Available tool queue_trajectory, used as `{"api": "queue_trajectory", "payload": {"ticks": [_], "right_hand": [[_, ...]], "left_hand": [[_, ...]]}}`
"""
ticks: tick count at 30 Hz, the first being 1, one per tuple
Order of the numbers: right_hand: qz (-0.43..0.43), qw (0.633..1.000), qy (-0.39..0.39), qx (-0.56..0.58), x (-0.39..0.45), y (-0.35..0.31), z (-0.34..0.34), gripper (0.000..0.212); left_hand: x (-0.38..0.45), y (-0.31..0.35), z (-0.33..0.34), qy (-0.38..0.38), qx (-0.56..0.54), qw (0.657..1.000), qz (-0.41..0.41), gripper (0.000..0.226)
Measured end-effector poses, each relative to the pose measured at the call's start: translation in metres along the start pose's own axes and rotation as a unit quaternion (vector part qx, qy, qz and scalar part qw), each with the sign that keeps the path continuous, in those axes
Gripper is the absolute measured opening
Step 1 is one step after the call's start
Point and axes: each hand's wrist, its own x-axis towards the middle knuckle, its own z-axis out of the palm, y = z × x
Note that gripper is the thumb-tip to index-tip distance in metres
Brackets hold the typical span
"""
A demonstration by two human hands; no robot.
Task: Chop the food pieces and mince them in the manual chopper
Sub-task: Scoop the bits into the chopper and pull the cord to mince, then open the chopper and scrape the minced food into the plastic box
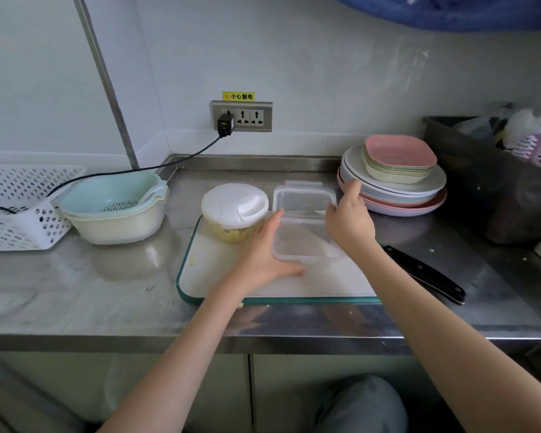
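Note:
The manual chopper (234, 210), a clear bowl with a white lid, stands on the back left of the white cutting board (213, 276) and holds yellow minced food. Beside it on the board is a clear plastic container (303, 235), which looks empty, with its clear lid (305, 200) tilted up at the far side. My left hand (263, 254) holds the container's left side. My right hand (349, 217) grips the right edge of the lid. A black-handled knife (428, 273) lies on the counter right of the board.
A stack of pastel plates and bowls (394, 176) stands at the back right, close to my right hand. A green colander in a cream bowl (116, 207) and a white perforated basket (16, 207) are at the left. A dark bin with a brush (494, 170) is far right.

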Motion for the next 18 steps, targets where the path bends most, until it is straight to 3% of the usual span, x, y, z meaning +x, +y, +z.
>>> {"api": "queue_trajectory", "payload": {"ticks": [4, 8, 10, 12, 14, 16, 18], "right_hand": [[-0.056, 0.995, 0.027, -0.079, 0.0, -0.004, 0.001, 0.03], [-0.2, 0.975, 0.091, 0.021, -0.004, -0.026, 0.002, 0.026], [-0.278, 0.954, 0.025, 0.106, -0.005, -0.044, 0.003, 0.034], [-0.295, 0.936, -0.134, 0.139, -0.002, -0.061, 0.008, 0.056], [-0.27, 0.916, -0.283, 0.088, 0.004, -0.075, 0.018, 0.087], [-0.239, 0.908, -0.341, 0.039, 0.009, -0.088, 0.03, 0.108], [-0.217, 0.91, -0.352, 0.019, 0.013, -0.103, 0.04, 0.114]], "left_hand": [[-0.005, 0.009, 0.0, 0.004, 0.066, 0.998, -0.011, 0.125], [-0.019, 0.017, -0.009, 0.014, 0.192, 0.981, 0.015, 0.124], [-0.025, 0.013, -0.02, 0.047, 0.186, 0.981, 0.04, 0.105], [-0.029, 0.001, -0.034, 0.166, 0.134, 0.973, 0.083, 0.075], [-0.029, -0.013, -0.048, 0.285, 0.119, 0.949, 0.061, 0.065], [-0.02, -0.025, -0.061, 0.28, 0.134, 0.95, -0.021, 0.084], [-0.008, -0.033, -0.07, 0.195, 0.12, 0.968, -0.105, 0.117]]}}
